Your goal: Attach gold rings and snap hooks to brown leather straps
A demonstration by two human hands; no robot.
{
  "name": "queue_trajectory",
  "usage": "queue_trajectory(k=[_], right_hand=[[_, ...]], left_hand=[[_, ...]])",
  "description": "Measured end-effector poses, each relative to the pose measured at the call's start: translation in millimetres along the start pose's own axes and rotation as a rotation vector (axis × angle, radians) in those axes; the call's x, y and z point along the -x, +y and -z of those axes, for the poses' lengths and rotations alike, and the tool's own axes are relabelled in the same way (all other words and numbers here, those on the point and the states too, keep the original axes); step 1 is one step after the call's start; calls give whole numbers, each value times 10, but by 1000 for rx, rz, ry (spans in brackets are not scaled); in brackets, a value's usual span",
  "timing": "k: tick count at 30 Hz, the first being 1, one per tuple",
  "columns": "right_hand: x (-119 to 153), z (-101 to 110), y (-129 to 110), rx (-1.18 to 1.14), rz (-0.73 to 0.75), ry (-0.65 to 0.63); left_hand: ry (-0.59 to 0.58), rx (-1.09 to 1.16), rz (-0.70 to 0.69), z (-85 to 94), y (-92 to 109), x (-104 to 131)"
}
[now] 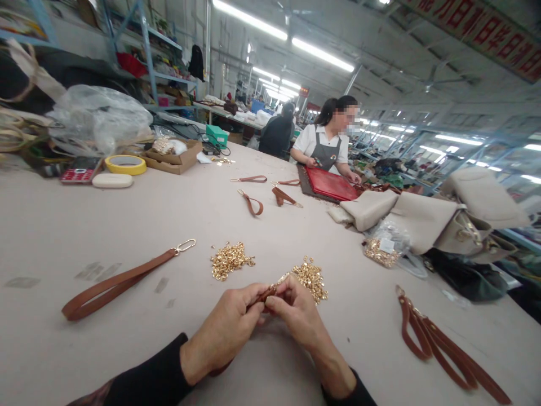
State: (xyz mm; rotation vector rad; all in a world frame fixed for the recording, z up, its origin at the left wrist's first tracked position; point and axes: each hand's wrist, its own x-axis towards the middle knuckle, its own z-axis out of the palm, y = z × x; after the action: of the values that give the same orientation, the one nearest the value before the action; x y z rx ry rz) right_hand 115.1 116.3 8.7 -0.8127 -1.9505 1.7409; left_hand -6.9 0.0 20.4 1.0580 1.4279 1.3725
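Near the table's front edge, the left hand (230, 327) and right hand (296, 316) meet, fingers of both pinched tight on one brown leather strap with a gold clasp (270, 291). Just beyond lie two heaps of small gold metal fittings (230, 260), with a finished brown leather strap (114, 285) lying to the left.

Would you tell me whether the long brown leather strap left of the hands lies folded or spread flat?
Folded: the brown leather strap is doubled into a loop, both ends meeting at its metal clasp.
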Motion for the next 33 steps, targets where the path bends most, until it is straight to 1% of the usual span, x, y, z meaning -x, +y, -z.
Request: queue_trajectory(k=[6,10,12,14,17,19,22,26,29,33], right_hand=[[-5,-26,26,-4,73,30],[-9,-26,21,-33,50,31],[-15,-13,11,-52,32,29],[-25,7,0,-102,2,-1],[-41,49,-13,-180,-22,-40],[-51,86,-15,-173,-11,-10],[-70,147,-7,-144,1,65],[-101,208,19,-146,-1,139],[-106,220,37,-141,-16,154],[-99,215,33,-138,-34,152]], left_hand=[[33,-40,-32,-27,9,3],[15,-8,-29,-16,20,-7],[-15,89,2,-9,12,-29],[-37,236,63,-3,2,-54],[-28,418,166,7,4,-76],[-10,461,194,19,13,-76],[-2,462,159,42,21,-65],[-50,496,141,68,12,-54],[-88,505,147,79,9,-54],[-105,462,149,93,52,-49]])
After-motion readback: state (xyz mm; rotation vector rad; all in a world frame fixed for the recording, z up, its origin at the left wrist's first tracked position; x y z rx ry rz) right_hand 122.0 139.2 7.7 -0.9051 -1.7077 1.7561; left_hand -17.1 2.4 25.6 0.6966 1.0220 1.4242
